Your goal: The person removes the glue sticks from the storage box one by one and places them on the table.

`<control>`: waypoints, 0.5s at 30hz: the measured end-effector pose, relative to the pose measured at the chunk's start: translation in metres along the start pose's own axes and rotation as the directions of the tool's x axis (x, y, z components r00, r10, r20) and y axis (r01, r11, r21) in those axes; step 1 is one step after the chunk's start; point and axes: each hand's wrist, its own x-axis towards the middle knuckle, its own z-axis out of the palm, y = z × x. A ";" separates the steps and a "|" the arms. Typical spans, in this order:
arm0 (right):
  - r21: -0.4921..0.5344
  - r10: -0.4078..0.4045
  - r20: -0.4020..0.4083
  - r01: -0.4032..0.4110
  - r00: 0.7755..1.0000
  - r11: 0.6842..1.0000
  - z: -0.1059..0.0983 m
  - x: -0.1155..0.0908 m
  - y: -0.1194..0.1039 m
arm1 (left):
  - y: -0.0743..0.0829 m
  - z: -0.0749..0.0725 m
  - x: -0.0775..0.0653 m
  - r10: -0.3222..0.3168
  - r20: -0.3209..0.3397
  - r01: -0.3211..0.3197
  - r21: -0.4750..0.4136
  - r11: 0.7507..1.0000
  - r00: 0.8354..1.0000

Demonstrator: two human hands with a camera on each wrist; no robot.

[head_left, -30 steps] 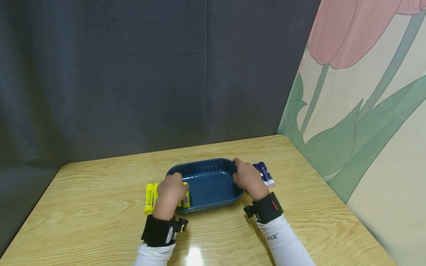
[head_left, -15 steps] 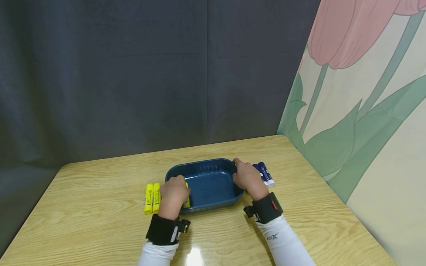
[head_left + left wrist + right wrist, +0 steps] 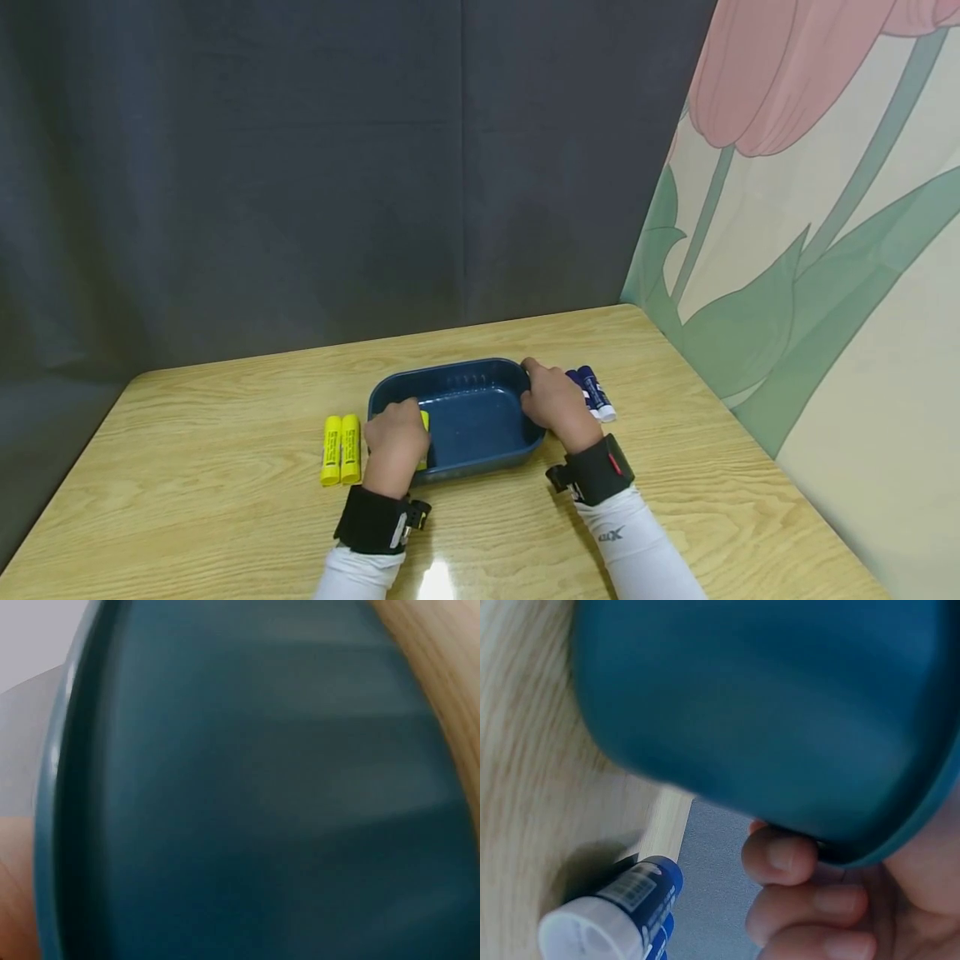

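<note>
My right hand grips the right end of a dark blue baking dish. In the right wrist view its fingers curl under the rim at the outside of the wall. My left hand is over the dish's left end, knuckles up, and its fingertips are hidden from the head camera; I cannot tell what they hold. Just right of it, a yellow glue stick inside the dish is partly covered. The left wrist view is mostly filled by the dish's outer wall.
Two yellow glue sticks lie side by side on the wooden table, left of the dish. Two dark blue glue sticks with white ends lie beyond my right hand. A grey curtain stands behind, a painted wall at the right.
My left hand has shifted slightly right and covers more of the yellow glue sticks in the dish. The second yellow stick on the table now shows fully. My right hand keeps its grip.
</note>
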 end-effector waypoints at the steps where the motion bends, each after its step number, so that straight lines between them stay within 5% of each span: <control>1: 0.001 0.001 0.000 -0.001 1.000 1.000 0.000 0.000 0.000 | 0.000 0.000 0.000 -0.002 0.002 0.002 0.003 1.000 1.000; 15: -0.006 0.005 0.003 -0.005 1.000 1.000 0.001 0.001 0.000 | 0.002 0.006 0.007 0.015 0.007 -0.015 0.027 1.000 1.000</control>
